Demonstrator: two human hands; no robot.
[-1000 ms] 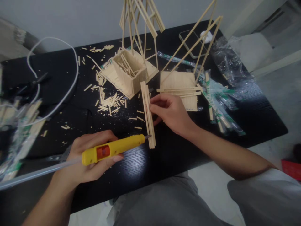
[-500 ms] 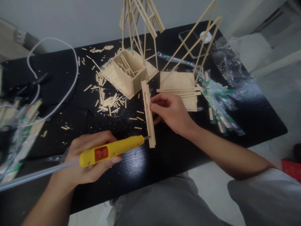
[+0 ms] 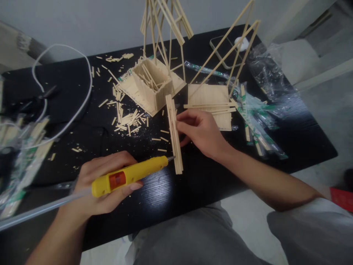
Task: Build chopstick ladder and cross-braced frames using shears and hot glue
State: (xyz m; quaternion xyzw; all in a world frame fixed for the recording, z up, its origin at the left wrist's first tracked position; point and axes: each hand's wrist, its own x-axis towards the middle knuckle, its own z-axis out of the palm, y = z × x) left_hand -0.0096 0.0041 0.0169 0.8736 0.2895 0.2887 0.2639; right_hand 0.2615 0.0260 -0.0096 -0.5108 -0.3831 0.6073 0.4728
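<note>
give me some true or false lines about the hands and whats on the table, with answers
1. The left hand holds a yellow glue gun. True.
2. The right hand is wide open, holding nothing. False: its fingers hold a stick bundle.
3. The glue gun's tip is by the bundle's far end. False: it is by the end nearer the person.
4. Short stick pieces lie scattered. True.
5. The tabletop is white. False: the table is black.

A plain grey wall [image 3: 104,22] rises behind the far edge of the black worktop [image 3: 298,143], a pale patch of light [image 3: 156,195] gleams towards its near edge, and a whitish floor [image 3: 248,211] shows below, with something red [image 3: 342,198] beyond the near right corner.
</note>
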